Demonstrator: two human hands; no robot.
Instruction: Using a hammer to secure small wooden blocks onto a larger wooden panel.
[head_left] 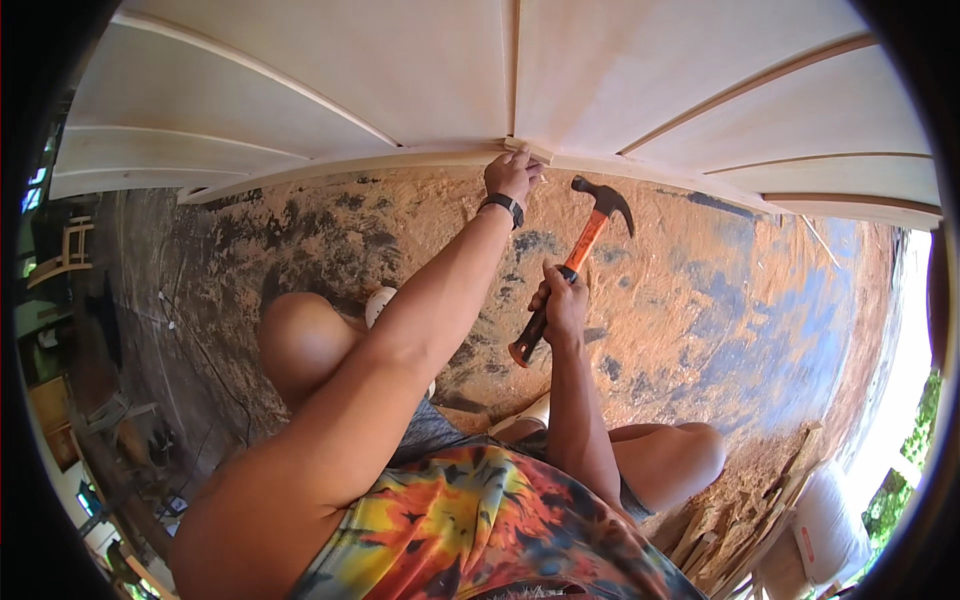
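Note:
My left hand [512, 178] reaches up to the lower edge of a pale wooden paneled piece [430, 70], its fingers pinching a small wooden block [534, 153] against the rail there. A dark watch is on that wrist. My right hand [563, 305] grips a claw hammer [602, 208] by its black and orange handle, with the head raised a little below the rail and to the right of the block.
Sawdust covers the dark floor [720, 320] around my bent knees. A pile of wood offcuts [760, 510] and a white sack [830, 525] lie at lower right. Wooden furniture [70, 255] and a cable [215, 375] are on the left. Daylight and greenery show at the right edge.

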